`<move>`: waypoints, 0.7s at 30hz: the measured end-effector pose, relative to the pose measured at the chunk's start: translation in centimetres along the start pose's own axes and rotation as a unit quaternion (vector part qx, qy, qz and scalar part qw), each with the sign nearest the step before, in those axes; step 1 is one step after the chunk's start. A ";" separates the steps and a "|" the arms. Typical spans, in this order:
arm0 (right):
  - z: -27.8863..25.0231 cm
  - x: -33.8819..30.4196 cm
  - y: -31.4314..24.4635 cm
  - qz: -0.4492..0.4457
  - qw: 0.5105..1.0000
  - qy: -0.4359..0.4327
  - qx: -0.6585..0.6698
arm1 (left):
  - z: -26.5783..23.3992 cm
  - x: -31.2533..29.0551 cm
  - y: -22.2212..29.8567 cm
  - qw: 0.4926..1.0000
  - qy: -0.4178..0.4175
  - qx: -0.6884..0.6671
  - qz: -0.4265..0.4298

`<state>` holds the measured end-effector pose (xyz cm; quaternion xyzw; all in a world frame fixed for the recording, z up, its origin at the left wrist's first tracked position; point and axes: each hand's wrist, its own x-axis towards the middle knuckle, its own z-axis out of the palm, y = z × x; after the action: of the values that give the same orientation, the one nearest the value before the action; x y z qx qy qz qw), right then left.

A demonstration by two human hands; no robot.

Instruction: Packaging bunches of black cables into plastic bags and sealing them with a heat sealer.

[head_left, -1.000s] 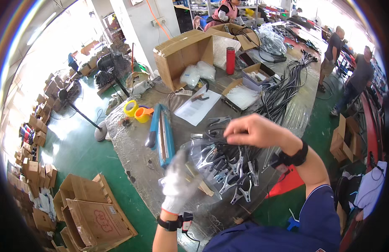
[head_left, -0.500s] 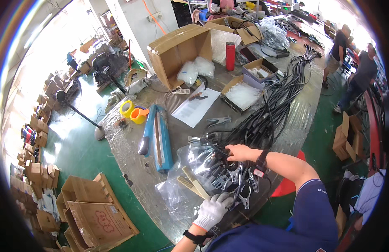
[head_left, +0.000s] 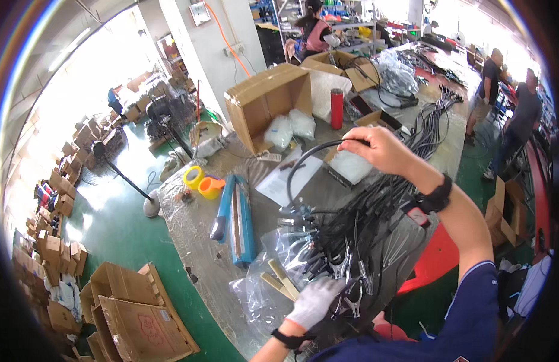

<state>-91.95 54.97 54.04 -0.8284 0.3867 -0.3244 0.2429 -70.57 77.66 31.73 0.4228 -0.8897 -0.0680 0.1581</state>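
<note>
scuffed grey worktable (head_left: 198, 246) lies beneath a thick black cable (head_left: 290, 179), pinched high in the bare right hand (head_left: 382, 151), perhaps clearing tangled black leads (head_left: 382, 205); the white-gloved left hand (head_left: 315, 303), grip unclear, rests by silver metal clamps (head_left: 340, 267), perhaps steadying them.

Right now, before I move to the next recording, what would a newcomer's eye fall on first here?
Probably the bare right hand, raised above the bench with a curved black cable in its fingers. Below it, the white-gloved left hand is down beside the metal clips near the bench's front edge. For colour, the red bottle stands out farther back, right of the open cardboard box.
</note>
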 end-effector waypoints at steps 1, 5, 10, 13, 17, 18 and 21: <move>-1.4 -0.1 -1.5 -0.043 0.999 0.001 0.019 | -3.4 1.1 -0.7 0.990 0.055 -0.105 -0.080; -3.6 -0.5 -8.1 -0.076 0.995 -0.032 0.063 | -14.1 3.9 -3.2 0.817 0.533 -0.029 -0.216; -4.1 -0.1 -12.0 -0.127 0.988 -0.058 0.064 | -17.7 3.0 -5.2 0.719 0.335 -0.567 -0.223; -3.8 0.4 -12.3 -0.141 0.986 -0.056 0.061 | -18.1 1.6 -4.4 0.692 0.288 -0.631 -0.202; -2.4 1.1 -12.5 -0.144 0.985 -0.070 0.060 | -17.5 0.4 -3.6 0.687 0.330 -0.620 -0.186; -2.1 1.4 -12.5 -0.139 0.985 -0.079 0.067 | -17.6 0.2 -3.3 0.665 0.324 -0.640 -0.209; -1.4 2.2 -12.0 -0.156 0.981 -0.102 0.052 | -18.3 -0.5 -2.8 0.635 0.291 -0.681 -0.219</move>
<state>-86.12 59.95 63.59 -0.8936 0.2084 -0.2914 0.2705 -61.99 76.51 48.09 0.3756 -0.3799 -0.5610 0.6324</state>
